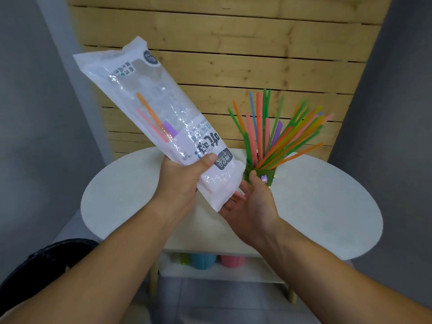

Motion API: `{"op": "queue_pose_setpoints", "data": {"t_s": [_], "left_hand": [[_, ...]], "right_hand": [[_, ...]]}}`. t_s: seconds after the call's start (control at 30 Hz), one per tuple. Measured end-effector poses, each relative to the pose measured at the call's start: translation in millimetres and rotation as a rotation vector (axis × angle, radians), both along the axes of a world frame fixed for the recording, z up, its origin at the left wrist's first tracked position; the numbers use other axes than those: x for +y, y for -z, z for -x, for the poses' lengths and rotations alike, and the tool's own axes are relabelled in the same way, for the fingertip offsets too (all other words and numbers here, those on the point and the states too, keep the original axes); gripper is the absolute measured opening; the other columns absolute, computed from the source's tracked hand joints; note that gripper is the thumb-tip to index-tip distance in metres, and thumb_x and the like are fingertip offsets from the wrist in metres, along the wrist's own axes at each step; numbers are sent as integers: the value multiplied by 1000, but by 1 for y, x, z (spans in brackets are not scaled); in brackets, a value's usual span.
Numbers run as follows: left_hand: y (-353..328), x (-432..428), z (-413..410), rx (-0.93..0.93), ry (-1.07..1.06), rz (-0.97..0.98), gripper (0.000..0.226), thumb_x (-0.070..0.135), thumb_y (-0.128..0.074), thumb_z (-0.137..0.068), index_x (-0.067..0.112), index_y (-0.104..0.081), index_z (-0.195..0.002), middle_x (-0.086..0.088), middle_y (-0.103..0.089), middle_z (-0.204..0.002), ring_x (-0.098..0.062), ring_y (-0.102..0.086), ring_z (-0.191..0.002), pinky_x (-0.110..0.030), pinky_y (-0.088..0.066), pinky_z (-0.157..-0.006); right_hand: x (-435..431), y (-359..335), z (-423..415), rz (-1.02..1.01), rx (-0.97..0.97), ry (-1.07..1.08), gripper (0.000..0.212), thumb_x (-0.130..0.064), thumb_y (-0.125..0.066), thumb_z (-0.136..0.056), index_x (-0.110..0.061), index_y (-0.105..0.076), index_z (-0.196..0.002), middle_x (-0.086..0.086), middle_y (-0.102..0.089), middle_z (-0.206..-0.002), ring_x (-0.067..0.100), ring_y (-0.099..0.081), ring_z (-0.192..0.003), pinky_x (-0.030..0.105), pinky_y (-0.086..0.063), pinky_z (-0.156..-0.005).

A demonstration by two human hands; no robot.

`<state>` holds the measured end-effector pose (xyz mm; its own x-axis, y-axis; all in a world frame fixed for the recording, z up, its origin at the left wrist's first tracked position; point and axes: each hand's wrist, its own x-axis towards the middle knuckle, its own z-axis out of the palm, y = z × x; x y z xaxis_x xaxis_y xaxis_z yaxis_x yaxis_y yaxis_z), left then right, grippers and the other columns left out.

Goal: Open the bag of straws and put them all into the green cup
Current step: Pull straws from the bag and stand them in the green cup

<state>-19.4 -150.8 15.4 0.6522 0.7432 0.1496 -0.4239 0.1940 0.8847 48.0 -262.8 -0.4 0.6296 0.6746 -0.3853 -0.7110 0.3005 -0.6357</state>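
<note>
straw bag (149, 108) aslant in left hand (184, 181), fingers clamped; right hand (252, 204) beneath, fingers apart

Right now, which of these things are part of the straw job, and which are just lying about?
Part of the job: bag, gripped by left hand; straws left in bag; green cup; straws in cup; right hand, open under the bag.

Just lying about: blue cup and pink cup on the lower shelf; black basket.

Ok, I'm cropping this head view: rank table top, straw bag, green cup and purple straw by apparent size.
1. table top
2. straw bag, enlarged by nearness to the camera
3. green cup, partly hidden
4. purple straw, only partly showing
</note>
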Motion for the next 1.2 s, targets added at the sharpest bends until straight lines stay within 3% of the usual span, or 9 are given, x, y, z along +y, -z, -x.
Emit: {"op": "queue_pose_setpoints", "data": {"t_s": [0.1, 0.23, 0.33, 0.5, 0.63, 0.87, 1.03, 1.13, 1.2], "left_hand": [[-2, 2, 1, -11, -46, 53, 30, -10, -71, -83, 9, -72, -106, -11, -77, -107, -30, -74, -101, -44, -60, -87], [-5, 4, 3, -27, -45, 46, 35, -9, -71, -83, 4, -70, -115, -17, -74, -116, -33, -71, -107, -46, -59, -91], [-5, 2, 0, -62, 26, 60, 46, -3, -70, -83, -2, -62, -128, -18, -71, -121, -34, -70, -109, -49, -57, -94], [-2, 3, 1, -51, 102, 130, 37, 6, -70, -85, 9, -67, -122, -11, -75, -116, -27, -72, -106, -42, -60, -88], [0, 7, 4, 84, 55, -103, 28, 6, -68, -92, 14, -69, -119, -6, -76, -115, -25, -73, -107, -45, -57, -93], [1, 5, 8, 194, 87, -328, 32, 16, -69, -93, 25, -65, -124, 7, -75, -120, -14, -70, -111, -43, -55, -98], [4, 8, 7, 277, 78, -373, 32, 29, -68, -95, 28, -64, -126, 9, -75, -117, -12, -72, -106, -47, -61, -87], [3, 9, 9, 292, 111, -278, 29, 40, -64, -96, 32, -64, -123, 8, -76, -113, -17, -74, -101, -44, -63, -72], [2, 9, 9, 279, 121, -227, 27, 40, -62, -97, 31, -65, -122, 4, -77, -112, -22, -74, -101, -42, -61, -70]], "right_hand": [[0, 0, -3, 28, -48, -3, 47, -47, -43, -101, -8, -68, -109, 17, -77, -97, 33, -74, -92, 45, -57, -85], [3, 0, -1, 106, -78, -32, 49, -49, -46, -99, -7, -67, -112, 17, -74, -106, 32, -73, -87, 41, -58, -76], [4, -3, 2, 107, -66, -10, 48, -48, -49, -98, -6, -68, -112, 15, -72, -101, 32, -71, -85, 42, -58, -74], [2, -6, 0, 168, -183, -18, 36, -47, -48, -99, -19, -70, -104, 2, -78, -84, 24, -71, -81, 38, -56, -75], [-2, -6, -1, 321, -307, -92, 36, -47, -43, -101, -21, -65, -93, -5, -67, -58, 18, -58, -57, 31, -45, -57], [-5, -8, -3, 331, -310, -81, 33, -46, -42, -102, -22, -60, -87, -10, -56, -44, 16, -52, -56, 31, -42, -55], [-5, -9, -1, 333, -361, -58, 34, -44, -43, -102, -22, -65, -89, -8, -64, -51, 17, -56, -61, 30, -43, -55], [-6, -11, -2, 377, -433, -76, 37, -43, -41, -103, -19, -64, -87, -3, -63, -57, 18, -53, -58, 29, -42, -53], [-5, -12, -2, 405, -454, -95, 38, -44, -41, -103, -16, -61, -87, 2, -58, -63, 18, -50, -53, 28, -41, -50]]}}
